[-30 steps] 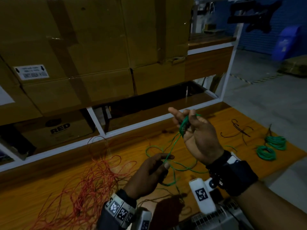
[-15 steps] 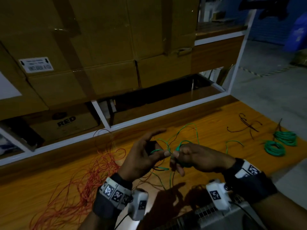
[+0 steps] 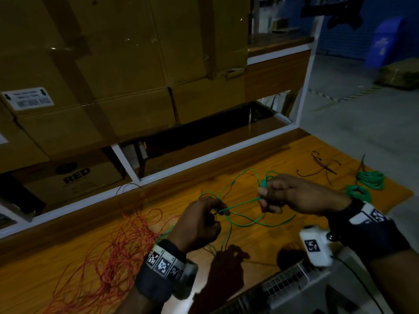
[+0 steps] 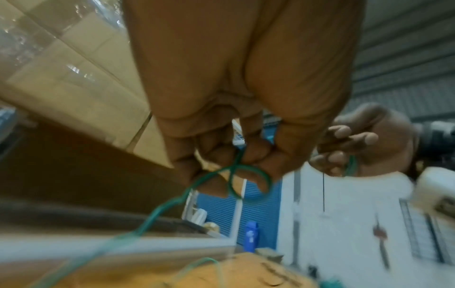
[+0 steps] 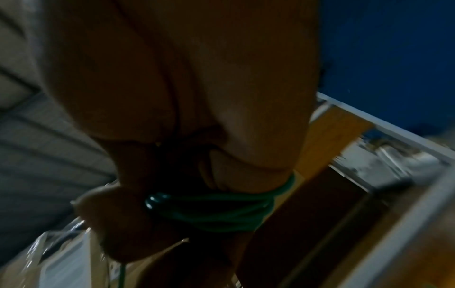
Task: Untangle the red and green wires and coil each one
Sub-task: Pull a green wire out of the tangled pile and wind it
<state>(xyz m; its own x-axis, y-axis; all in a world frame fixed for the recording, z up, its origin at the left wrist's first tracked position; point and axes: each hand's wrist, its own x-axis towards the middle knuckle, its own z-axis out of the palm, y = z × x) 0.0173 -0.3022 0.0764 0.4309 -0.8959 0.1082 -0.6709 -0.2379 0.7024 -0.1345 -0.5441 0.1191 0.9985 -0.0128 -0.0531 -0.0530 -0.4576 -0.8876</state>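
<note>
A loose green wire (image 3: 244,219) loops above the orange tabletop (image 3: 283,162) between my two hands. My left hand (image 3: 204,219) pinches a strand of it, and the left wrist view shows the green wire (image 4: 236,171) looped at the curled fingertips (image 4: 258,154). My right hand (image 3: 292,196) grips a small coil of the same wire; in the right wrist view the green coil (image 5: 216,210) is wound around the fingers. A tangle of red wire (image 3: 118,250) lies spread on the table at the lower left, beside my left wrist.
Two finished green coils (image 3: 367,184) lie at the table's right end, near dark wire scraps (image 3: 322,165). Stacked cardboard boxes (image 3: 113,64) on a white-framed shelf (image 3: 204,159) stand behind the table. A white wire rack (image 3: 288,282) sits at the near edge.
My hands have drawn apart. The right hand moved right with its coil, the left hand dropped lower left, and the green strand now stretches between them.
</note>
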